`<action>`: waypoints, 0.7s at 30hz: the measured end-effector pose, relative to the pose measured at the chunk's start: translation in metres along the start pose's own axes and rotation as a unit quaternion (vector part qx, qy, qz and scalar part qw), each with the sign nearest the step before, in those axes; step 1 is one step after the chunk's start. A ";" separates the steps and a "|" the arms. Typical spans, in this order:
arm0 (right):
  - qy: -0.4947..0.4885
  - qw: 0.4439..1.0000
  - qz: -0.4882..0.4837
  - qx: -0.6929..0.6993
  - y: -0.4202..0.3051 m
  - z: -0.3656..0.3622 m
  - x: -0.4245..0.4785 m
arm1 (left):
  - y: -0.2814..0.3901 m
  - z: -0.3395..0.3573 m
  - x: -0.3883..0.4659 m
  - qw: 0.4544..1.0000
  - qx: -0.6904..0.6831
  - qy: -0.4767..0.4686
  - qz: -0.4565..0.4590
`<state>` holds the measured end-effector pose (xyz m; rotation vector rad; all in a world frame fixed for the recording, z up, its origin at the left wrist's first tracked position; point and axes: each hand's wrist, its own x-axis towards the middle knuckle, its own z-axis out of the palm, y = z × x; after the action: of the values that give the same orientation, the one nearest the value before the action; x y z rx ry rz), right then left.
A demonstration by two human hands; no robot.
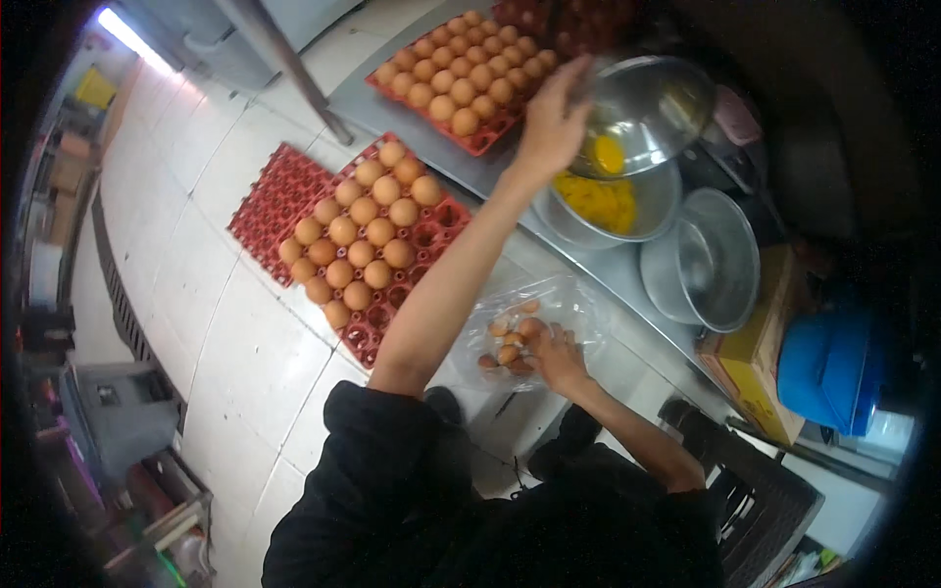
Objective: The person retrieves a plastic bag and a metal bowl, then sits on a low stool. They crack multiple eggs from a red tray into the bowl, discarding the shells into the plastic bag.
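Note:
My left hand (553, 121) grips the left rim of a shiny metal bowl (654, 110), tilted over a metal pot (654, 202). One egg yolk (609, 153) shows near the bowl's lower edge, and several yolks (599, 206) lie in the pot below. My right hand (560, 359), fingers apart, is at a clear plastic bag (588, 309) with brown eggshells (509, 354) in it. Whether its fingertips touch a shell is unclear. Left of my left forearm is a red egg tray (426, 237), partly filled with brown eggs (362, 212).
Another egg tray (479, 140) sits on the metal counter (470, 173), nearly full. A second metal pot (698, 257) stands by the counter's near edge, beside a cardboard box (750, 382) and a blue container (827, 371). A dark plastic crate (786, 500) is at the lower right.

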<state>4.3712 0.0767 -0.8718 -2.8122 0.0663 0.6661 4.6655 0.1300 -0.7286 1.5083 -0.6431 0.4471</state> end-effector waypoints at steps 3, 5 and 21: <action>0.165 0.967 -0.193 0.030 -0.052 -0.054 0.005 | 0.020 -0.007 -0.009 0.999 -0.002 -0.037 -0.029; 0.144 0.955 -0.257 -0.044 -0.080 -0.048 0.024 | 0.024 -0.005 -0.011 0.999 0.000 -0.037 -0.030; 0.358 0.846 -0.345 0.194 -0.141 -0.075 0.119 | 0.031 -0.004 0.009 0.998 0.018 0.040 -0.038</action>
<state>4.5244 0.1956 -0.8274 -2.2697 -0.5772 -0.5150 4.6531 0.1334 -0.6989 1.5349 -0.5159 0.4598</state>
